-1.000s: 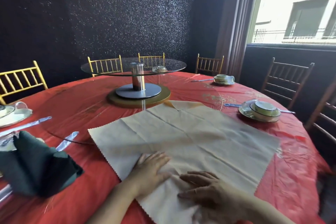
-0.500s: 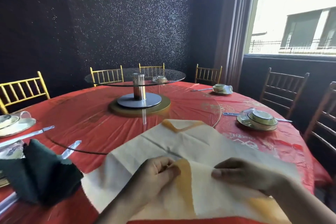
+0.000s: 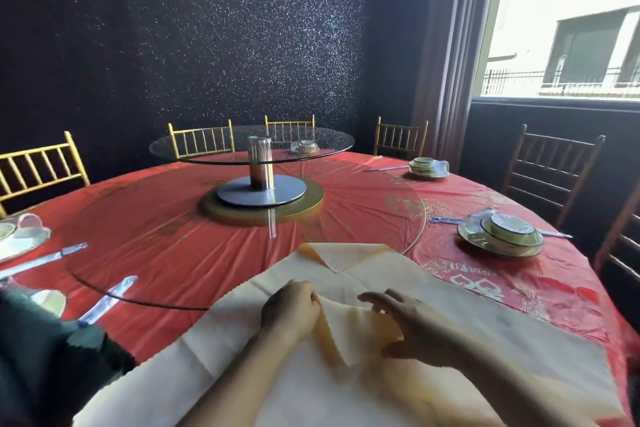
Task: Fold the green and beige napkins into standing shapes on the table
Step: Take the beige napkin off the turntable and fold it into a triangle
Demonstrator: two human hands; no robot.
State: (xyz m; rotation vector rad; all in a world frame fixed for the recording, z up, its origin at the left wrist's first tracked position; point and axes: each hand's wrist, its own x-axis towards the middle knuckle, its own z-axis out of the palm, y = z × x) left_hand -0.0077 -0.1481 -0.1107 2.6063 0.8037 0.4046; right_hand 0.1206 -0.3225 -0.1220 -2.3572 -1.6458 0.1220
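Observation:
A large beige napkin (image 3: 450, 315) lies spread on the red table in front of me, its far corner turned back. A flap of it is folded up toward the middle. My left hand (image 3: 291, 308) pinches the top of that flap with curled fingers. My right hand (image 3: 412, 326) hovers over the flap's right side, fingers stretched out and spread. A dark green napkin (image 3: 45, 357), folded into a standing shape, is at the lower left, partly cut off by the frame.
A glass lazy Susan (image 3: 252, 146) on a metal post stands at the table's centre. Place settings with bowls sit at right (image 3: 502, 236), far right (image 3: 427, 166) and left (image 3: 20, 236). Wrapped cutlery (image 3: 107, 298) lies beside the green napkin. Chairs ring the table.
The napkin lay flat under both hands; its near edge was lifted and folded toward the middle. My right hand has let go of the flap and opened, while my left keeps pinching it.

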